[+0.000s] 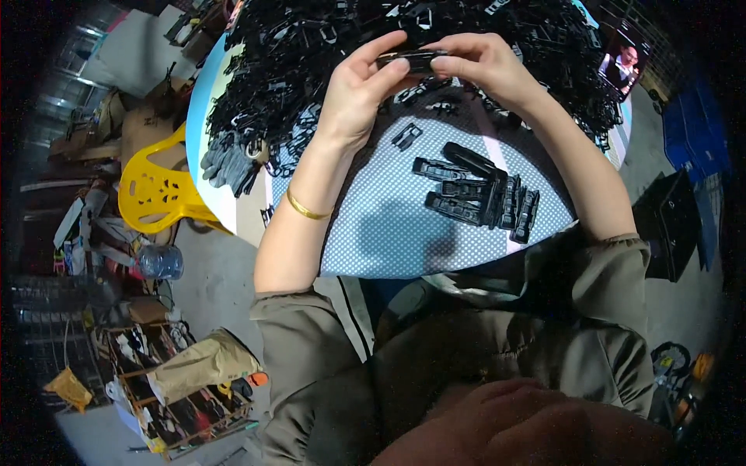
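Between my two hands, over the near edge of a big heap of black plastic parts (287, 58), I hold a slim black plastic piece (412, 60) lengthwise. The fingers and thumb of my left hand (359, 89) pinch its left end. At the right end, my right hand (488, 68) grips it the same way. On the patterned table cover (365, 225) nearer to me lies a small stack of black plastic clip-like pieces (478, 193), several side by side. One loose frame-shaped black piece (407, 136) lies apart from them, below my left hand.
Grey gloves (229, 161) lie at the table's left edge. A yellow plastic chair (159, 182) stands to the left, near a clear water bottle (161, 262). A lit screen (622, 62) is at the far right edge. Blue crates (691, 132) and a black box (667, 221) are on the right.
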{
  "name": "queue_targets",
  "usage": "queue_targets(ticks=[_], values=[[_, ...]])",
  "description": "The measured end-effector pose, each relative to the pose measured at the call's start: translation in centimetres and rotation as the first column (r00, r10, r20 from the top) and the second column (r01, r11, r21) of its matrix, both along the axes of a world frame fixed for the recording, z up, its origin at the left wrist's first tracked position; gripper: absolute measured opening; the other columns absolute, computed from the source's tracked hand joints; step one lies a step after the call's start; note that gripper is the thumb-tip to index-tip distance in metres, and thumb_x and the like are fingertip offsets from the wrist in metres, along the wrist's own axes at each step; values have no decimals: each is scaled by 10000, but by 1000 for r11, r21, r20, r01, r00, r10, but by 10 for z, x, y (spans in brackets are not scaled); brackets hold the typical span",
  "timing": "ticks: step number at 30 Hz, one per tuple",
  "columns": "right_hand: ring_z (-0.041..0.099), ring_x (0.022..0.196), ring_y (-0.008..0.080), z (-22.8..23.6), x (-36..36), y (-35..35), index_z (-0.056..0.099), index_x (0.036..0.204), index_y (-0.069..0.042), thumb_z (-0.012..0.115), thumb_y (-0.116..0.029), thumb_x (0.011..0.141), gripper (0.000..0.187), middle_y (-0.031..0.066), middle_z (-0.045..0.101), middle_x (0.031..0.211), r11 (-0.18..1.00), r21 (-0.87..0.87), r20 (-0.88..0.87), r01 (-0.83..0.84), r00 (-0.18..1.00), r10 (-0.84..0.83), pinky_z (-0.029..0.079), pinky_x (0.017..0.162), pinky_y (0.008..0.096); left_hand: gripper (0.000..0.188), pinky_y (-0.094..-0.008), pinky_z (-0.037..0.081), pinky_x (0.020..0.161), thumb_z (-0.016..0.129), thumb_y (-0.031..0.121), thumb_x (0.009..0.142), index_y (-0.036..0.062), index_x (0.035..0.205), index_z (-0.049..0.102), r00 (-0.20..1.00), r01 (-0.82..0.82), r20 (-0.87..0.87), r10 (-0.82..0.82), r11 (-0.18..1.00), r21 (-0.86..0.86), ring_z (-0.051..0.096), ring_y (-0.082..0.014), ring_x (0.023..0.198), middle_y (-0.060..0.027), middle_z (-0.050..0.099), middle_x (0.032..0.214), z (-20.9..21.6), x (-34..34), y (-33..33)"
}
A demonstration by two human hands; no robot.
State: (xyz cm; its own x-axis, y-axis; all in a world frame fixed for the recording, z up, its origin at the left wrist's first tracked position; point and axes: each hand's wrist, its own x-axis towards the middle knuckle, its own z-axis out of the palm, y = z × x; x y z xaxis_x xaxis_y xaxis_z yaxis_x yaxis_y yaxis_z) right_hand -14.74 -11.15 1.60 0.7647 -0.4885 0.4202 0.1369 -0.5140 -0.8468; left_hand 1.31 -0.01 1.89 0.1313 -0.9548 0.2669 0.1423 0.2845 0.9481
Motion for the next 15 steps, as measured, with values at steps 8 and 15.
queue_targets(ticks=[8, 15], values=[[569, 796, 90, -8, 3, -30, 618, 986, -36, 484, -336, 880, 346, 41, 619, 873, 979, 195, -97, -63, 992, 83, 454, 691, 217, 278, -285, 472, 788, 539, 46, 801, -11, 1068, 486, 945, 155, 305, -115, 982, -110, 567, -172, 909, -107, 573, 1001, 3, -31, 17], [534, 809, 241, -39, 17, -14, 629, 750, -63, 589, -130, 650, 126, 73, 582, 766, 457, -886, -160, 78, 874, -460, 471, 682, 350, 266, -339, 439, 803, 596, 126, 765, 20, 1001, 538, 580, 373, 805, -124, 919, -127, 561, -246, 898, -115, 582, 940, -20, -59, 24]])
